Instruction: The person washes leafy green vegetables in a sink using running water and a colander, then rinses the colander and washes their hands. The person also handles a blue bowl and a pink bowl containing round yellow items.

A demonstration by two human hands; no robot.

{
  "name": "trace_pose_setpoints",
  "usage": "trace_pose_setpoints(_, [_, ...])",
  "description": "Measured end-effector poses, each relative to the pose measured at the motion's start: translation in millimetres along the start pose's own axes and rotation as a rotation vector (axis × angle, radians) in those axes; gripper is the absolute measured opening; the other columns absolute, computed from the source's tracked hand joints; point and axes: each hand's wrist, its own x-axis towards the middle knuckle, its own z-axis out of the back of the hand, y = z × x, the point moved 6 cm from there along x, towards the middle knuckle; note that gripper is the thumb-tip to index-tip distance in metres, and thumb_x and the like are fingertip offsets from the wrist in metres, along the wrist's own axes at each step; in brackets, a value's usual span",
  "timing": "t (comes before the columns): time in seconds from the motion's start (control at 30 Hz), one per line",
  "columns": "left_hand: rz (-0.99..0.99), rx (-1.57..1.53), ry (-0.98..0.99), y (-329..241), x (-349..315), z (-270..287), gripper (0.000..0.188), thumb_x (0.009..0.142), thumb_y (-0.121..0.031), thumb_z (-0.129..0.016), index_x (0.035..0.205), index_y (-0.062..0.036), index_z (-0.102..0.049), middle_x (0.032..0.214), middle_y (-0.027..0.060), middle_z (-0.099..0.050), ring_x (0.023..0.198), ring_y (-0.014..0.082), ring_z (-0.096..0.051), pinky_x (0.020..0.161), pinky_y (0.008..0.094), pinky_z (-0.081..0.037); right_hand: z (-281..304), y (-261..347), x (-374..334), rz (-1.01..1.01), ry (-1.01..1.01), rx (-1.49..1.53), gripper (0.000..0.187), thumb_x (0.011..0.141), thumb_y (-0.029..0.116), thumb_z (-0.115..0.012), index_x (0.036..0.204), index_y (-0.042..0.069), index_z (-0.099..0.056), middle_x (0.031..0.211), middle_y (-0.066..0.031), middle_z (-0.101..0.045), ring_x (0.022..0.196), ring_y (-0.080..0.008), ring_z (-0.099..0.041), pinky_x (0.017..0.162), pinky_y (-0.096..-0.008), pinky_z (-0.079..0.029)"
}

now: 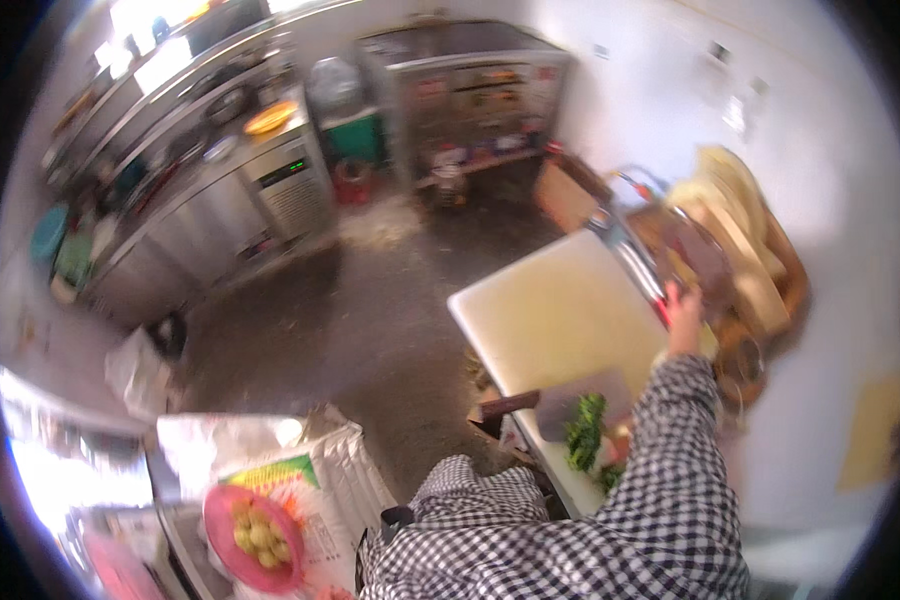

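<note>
My right arm, in a black-and-white checked sleeve, reaches across the right side of the white cutting board (560,310). My right hand (684,318) is at the board's far right edge, fingertips close to a tan, handle-like piece (682,268) and a dark brownish flat thing (700,248). Blur hides whether the fingers grip it. Beside the hand lies a long metal tool (635,268) with a red end. Nearer me, a broad cleaver (558,412) with a dark handle rests at the board's near edge, next to green leaves (586,432). My left hand cannot be made out.
A yellow cloth (725,180) and wooden pieces (740,265) crowd the wall at right. At lower left, a pink basin (215,530) of round pale yellow items sits on white sacks (355,470). Steel counters (195,225) and a steel work table (460,45) stand across the dark floor.
</note>
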Motion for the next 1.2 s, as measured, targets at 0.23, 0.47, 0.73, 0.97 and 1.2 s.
trace_pose_setpoints(0.23, [-0.003, -0.061, -0.135, 67.5, -19.7, 0.8, 0.033, 0.095, -0.028, -0.059, 0.116, -0.0025, -0.055, 0.101, 0.0166, -0.065, 0.084, 0.0281, -0.067, 0.067, 0.0409, -0.059, -126.3, 26.4, 24.7, -0.676, 0.556, 1.649, 0.04, 0.095, 0.029, -0.049, 0.111, -0.006, -0.06, 0.098, -0.0164, -0.069, 0.086, -0.0245, -0.068, 0.077, -0.0344, -0.058])
trace_pose_setpoints(0.47, [-0.006, -0.367, -0.278, 144.7, -77.8, -15.3, 0.025, 0.096, -0.023, -0.053, 0.111, -0.0048, -0.058, 0.093, 0.008, -0.064, 0.079, 0.0188, -0.065, 0.061, 0.0367, -0.058, -162.1, 383.2, -84.6, -0.152, 1.348, 1.368, 0.04, 0.102, 0.023, -0.046, 0.137, 0.005, -0.048, 0.125, -0.0097, -0.062, 0.103, -0.0156, -0.063, 0.076, -0.0236, -0.056])
trace_pose_setpoints(0.73, [0.145, -0.786, -0.484, 354.8, -169.6, -37.8, 0.031, 0.098, -0.027, -0.052, 0.117, -0.0026, -0.057, 0.1, 0.0107, -0.063, 0.081, 0.02, -0.065, 0.065, 0.037, -0.057, 9.5, 536.6, -578.1, 0.521, 2.274, 0.632, 0.04, 0.101, 0.041, -0.045, 0.122, 0.01, -0.06, 0.106, -0.0055, -0.068, 0.088, -0.0157, -0.065, 0.069, -0.0291, -0.053])
trace_pose_setpoints(0.97, [0.274, -1.341, -0.885, 523.2, -243.3, -80.0, 0.027, 0.095, -0.023, -0.059, 0.112, -0.0015, -0.058, 0.088, 0.0117, -0.066, 0.071, 0.0208, -0.066, 0.061, 0.0378, -0.057, 161.7, 380.8, -877.8, 1.499, 2.473, -0.413, 0.05, 0.097, 0.032, -0.053, 0.135, -0.001, -0.048, 0.115, -0.0157, -0.063, 0.088, -0.0245, -0.068, 0.072, -0.0322, -0.056])
trace_pose_setpoints(1.2, [0.056, -1.741, -1.19, 555.5, -232.6, -55.2, 0.028, 0.092, -0.021, -0.061, 0.112, -0.0014, -0.058, 0.081, 0.0094, -0.065, 0.069, 0.0192, -0.063, 0.06, 0.0373, -0.056, 233.7, 237.6, -996.9, 1.964, 2.581, -1.104, 0.046, 0.098, 0.029, -0.056, 0.133, 0.0, -0.051, 0.113, -0.0115, -0.063, 0.09, -0.0197, -0.066, 0.073, -0.0305, -0.055])
